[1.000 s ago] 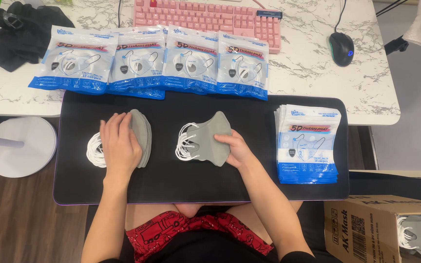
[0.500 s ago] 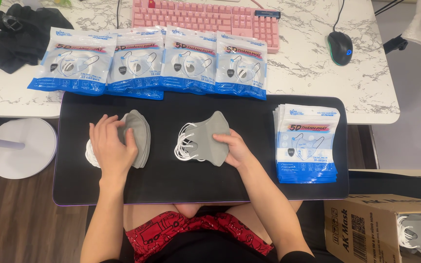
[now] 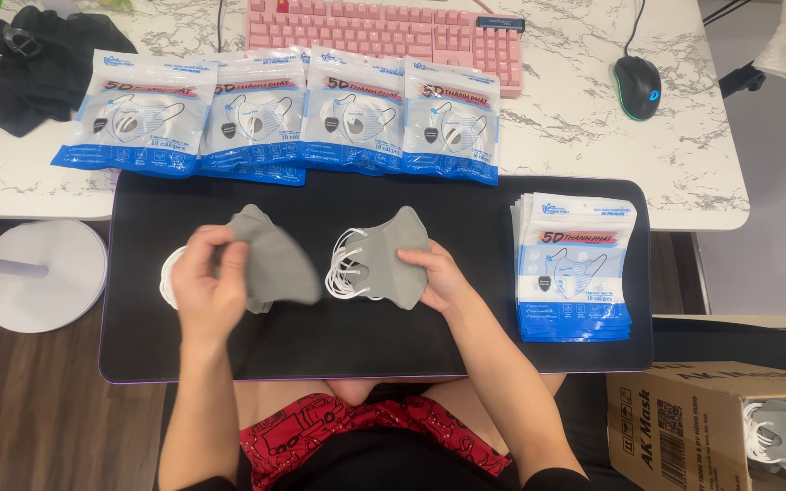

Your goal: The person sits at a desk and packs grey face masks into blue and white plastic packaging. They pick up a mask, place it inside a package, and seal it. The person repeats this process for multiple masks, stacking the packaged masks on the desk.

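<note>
Two small stacks of grey face masks lie on the black mat that covers the near part of the table, and the person works on both at once. The left hand has its fingers curled around the left stack of grey masks, lifting its edge a little off the mat, with white ear loops showing at the hand's left side. The right hand lies half open on the right stack of grey masks, fingertips pressing its right edge while its white loops fan out to the left; this stack rests flat near the middle of the mat. Judging from how things lie, four filled packets already sit in a row along the far edge of the mat, overlapping one another, just in front of the pink keyboard. To the right on the mat a pile of flat blue-and-white pouches looks unfilled, so much of the packing seems left to do. Neither grey stack is inside a pouch yet. A cardboard box at the near right holds more white loops, and a computer mouse sits far right on the marble table.
</note>
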